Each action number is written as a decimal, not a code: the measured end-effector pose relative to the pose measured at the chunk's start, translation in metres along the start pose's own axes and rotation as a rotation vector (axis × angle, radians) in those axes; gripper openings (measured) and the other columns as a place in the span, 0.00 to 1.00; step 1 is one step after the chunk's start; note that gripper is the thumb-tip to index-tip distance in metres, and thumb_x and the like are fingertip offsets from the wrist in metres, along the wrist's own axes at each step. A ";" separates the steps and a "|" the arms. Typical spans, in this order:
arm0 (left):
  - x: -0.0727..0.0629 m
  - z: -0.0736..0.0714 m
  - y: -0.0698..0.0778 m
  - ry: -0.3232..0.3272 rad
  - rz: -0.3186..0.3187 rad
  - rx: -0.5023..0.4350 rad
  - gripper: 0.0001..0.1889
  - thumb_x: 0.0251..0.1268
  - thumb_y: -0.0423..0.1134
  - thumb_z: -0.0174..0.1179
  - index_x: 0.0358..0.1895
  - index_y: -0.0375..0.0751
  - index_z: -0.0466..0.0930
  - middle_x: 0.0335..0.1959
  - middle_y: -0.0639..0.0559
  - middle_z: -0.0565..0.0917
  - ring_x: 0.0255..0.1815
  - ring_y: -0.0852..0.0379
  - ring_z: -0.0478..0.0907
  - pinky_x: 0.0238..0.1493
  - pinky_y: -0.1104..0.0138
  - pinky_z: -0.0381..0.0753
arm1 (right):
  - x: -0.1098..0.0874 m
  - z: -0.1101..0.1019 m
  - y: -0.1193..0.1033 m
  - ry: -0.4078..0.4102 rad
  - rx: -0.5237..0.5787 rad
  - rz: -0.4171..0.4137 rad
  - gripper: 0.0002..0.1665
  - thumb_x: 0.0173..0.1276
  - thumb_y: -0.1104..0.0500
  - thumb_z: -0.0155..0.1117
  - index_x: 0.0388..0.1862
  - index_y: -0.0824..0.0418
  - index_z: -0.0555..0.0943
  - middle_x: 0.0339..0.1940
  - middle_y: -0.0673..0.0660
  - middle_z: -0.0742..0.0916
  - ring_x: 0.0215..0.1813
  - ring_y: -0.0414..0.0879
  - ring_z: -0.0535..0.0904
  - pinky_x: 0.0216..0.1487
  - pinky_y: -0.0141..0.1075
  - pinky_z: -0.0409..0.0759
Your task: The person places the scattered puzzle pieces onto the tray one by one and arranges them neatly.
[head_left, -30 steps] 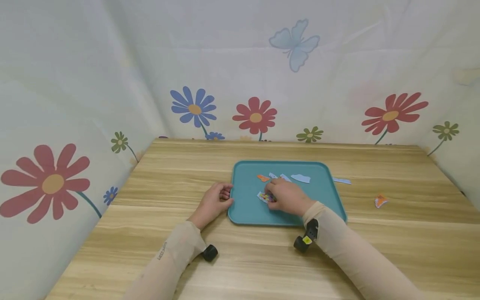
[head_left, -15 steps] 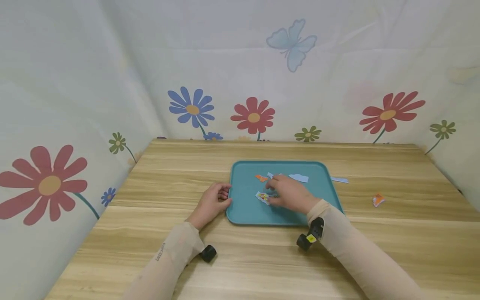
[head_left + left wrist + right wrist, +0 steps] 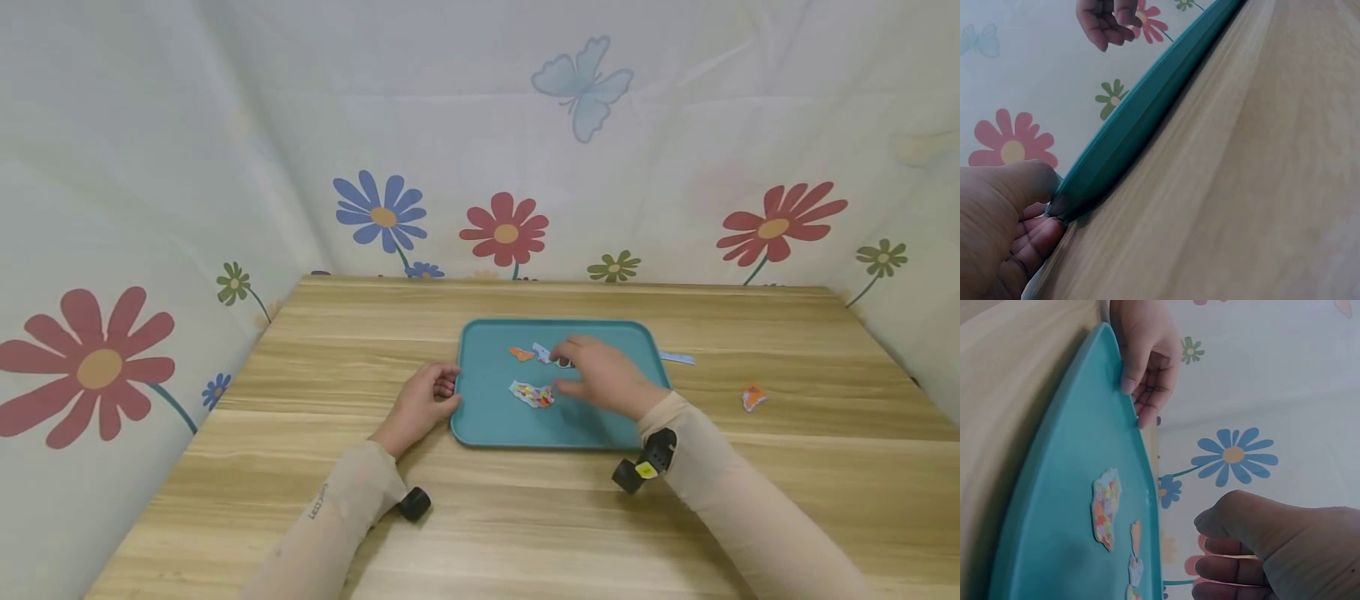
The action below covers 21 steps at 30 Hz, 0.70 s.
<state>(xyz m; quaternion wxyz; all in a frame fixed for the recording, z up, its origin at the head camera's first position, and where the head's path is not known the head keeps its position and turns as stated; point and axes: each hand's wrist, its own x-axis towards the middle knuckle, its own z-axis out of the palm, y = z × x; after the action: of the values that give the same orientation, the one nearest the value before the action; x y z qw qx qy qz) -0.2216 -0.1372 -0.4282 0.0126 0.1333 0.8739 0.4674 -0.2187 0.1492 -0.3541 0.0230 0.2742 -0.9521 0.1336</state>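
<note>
My left hand (image 3: 418,406) holds the left edge of the teal tray (image 3: 487,425), its thumb and fingertips at the rim in the left wrist view. Over the tray's right half, my right hand (image 3: 603,379) hovers with thumb and fingers apart and nothing between them. Just left of its thumb lies a multicoloured torn paper piece (image 3: 532,394), flat on the tray. Behind that piece are a small orange paper scrap (image 3: 521,354) and a pale blue scrap (image 3: 542,352). The right hand hides other scraps at the tray's back in the head view.
On the wooden table (image 3: 810,475), a narrow pale blue paper strip (image 3: 678,358) lies against the tray's right side. Farther right is an orange torn scrap (image 3: 754,397). A flowered curtain (image 3: 442,100) stands behind the table.
My right hand has let go of the multicoloured paper piece and moved right and back, leaving the piece in full sight. The left hand has stayed at the tray's edge.
</note>
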 end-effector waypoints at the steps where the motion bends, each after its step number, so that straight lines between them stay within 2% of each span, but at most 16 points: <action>1: 0.000 0.000 0.000 -0.001 -0.003 0.003 0.22 0.60 0.29 0.63 0.58 0.31 0.73 0.49 0.41 0.76 0.46 0.53 0.77 0.49 0.68 0.82 | -0.001 -0.002 0.001 0.003 0.000 0.002 0.21 0.62 0.54 0.67 0.52 0.63 0.80 0.45 0.57 0.84 0.47 0.48 0.80 0.49 0.44 0.83; 6: 0.000 0.000 0.000 0.003 -0.001 0.013 0.22 0.59 0.28 0.63 0.58 0.31 0.74 0.49 0.41 0.76 0.45 0.53 0.77 0.48 0.68 0.82 | -0.007 -0.014 0.006 0.018 0.013 0.012 0.21 0.62 0.55 0.67 0.52 0.63 0.80 0.45 0.58 0.85 0.47 0.50 0.80 0.49 0.45 0.82; 10: 0.000 0.000 0.000 0.003 0.003 0.008 0.22 0.59 0.28 0.63 0.58 0.30 0.74 0.49 0.41 0.76 0.45 0.53 0.77 0.48 0.68 0.83 | -0.013 -0.022 0.010 0.060 0.003 0.015 0.20 0.61 0.55 0.67 0.50 0.64 0.81 0.43 0.58 0.85 0.45 0.50 0.81 0.47 0.44 0.83; 15: 0.000 0.001 -0.001 0.001 0.002 0.004 0.22 0.59 0.28 0.63 0.58 0.31 0.74 0.49 0.41 0.76 0.46 0.53 0.78 0.49 0.68 0.82 | -0.022 -0.026 0.022 0.113 -0.022 0.004 0.18 0.60 0.56 0.68 0.47 0.64 0.81 0.41 0.58 0.85 0.44 0.50 0.81 0.46 0.45 0.83; 21: 0.001 0.000 -0.001 0.001 -0.001 0.003 0.22 0.59 0.28 0.63 0.58 0.31 0.73 0.49 0.41 0.76 0.46 0.52 0.78 0.49 0.68 0.82 | -0.033 -0.032 0.035 0.126 -0.028 0.017 0.18 0.59 0.58 0.69 0.46 0.65 0.82 0.40 0.58 0.84 0.42 0.51 0.81 0.44 0.46 0.83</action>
<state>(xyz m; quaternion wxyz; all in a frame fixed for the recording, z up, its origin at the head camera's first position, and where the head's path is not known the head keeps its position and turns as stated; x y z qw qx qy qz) -0.2224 -0.1377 -0.4293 0.0121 0.1326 0.8747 0.4660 -0.2103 0.2036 -0.3359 0.0857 0.2566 -0.9528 0.1377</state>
